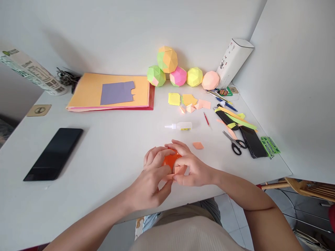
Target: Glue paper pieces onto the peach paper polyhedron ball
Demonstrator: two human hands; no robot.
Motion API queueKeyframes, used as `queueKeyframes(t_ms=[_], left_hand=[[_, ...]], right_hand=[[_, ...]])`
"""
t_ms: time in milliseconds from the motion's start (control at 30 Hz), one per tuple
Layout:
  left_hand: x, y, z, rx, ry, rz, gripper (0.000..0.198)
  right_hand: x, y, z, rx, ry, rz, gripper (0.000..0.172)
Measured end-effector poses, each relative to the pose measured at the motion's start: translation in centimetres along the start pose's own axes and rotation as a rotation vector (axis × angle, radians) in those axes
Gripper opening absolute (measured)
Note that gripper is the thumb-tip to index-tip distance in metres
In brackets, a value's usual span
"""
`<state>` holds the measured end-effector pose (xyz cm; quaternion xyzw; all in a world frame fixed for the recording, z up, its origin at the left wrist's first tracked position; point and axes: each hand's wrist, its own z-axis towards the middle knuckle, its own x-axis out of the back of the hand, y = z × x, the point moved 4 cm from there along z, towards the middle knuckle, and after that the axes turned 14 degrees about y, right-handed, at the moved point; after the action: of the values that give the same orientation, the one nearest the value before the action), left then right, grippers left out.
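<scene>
Lying flat on the left of the white worktop (110,146), a black glossy phone (53,153) and a stack of orange and pink paper sheets (86,91) sit well apart from the work, seemingly parked out of the way. Near the front edge the left hand (153,176) and right hand (193,170) both pinch a small orange folded paper piece (170,160) from either side, probably to steady its flaps. A white glue bottle (180,126) lies just beyond, within reach; coloured paper polyhedra (178,76) line the bare white wall (104,31), black-handled scissors (234,142) further right.
</scene>
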<state>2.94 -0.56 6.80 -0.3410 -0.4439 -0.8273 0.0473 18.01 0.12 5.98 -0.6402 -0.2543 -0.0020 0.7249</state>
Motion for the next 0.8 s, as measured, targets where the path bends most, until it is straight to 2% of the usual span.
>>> queueKeyframes(t_ms=[333,433,533,600,700,800], left_hand=[[-0.1,0.0,-0.2,-0.03,0.036,-0.011,0.015],[0.1,0.0,-0.1,-0.054,0.025,0.03,0.014],[0.4,-0.3,0.0,-0.067,0.045,0.069,0.013],[0.6,-0.8,0.1,-0.046,0.092,0.05,0.028],[0.1,-1.8,-0.1,0.025,0.135,-0.024,0.071],[-1.2,-3.2,-0.4,0.183,0.115,-0.128,0.093]], right_hand=[[-0.2,-0.6,0.3,0.135,0.035,-0.005,0.013],[0.0,-0.4,0.2,0.089,0.05,0.004,0.015],[0.6,0.2,0.1,-0.025,0.124,0.052,0.014],[1.0,0.6,0.1,-0.102,0.179,0.124,0.013],[1.4,1.2,0.2,-0.215,0.251,0.252,0.017],[1.4,1.6,0.3,-0.322,0.278,0.407,0.022]])
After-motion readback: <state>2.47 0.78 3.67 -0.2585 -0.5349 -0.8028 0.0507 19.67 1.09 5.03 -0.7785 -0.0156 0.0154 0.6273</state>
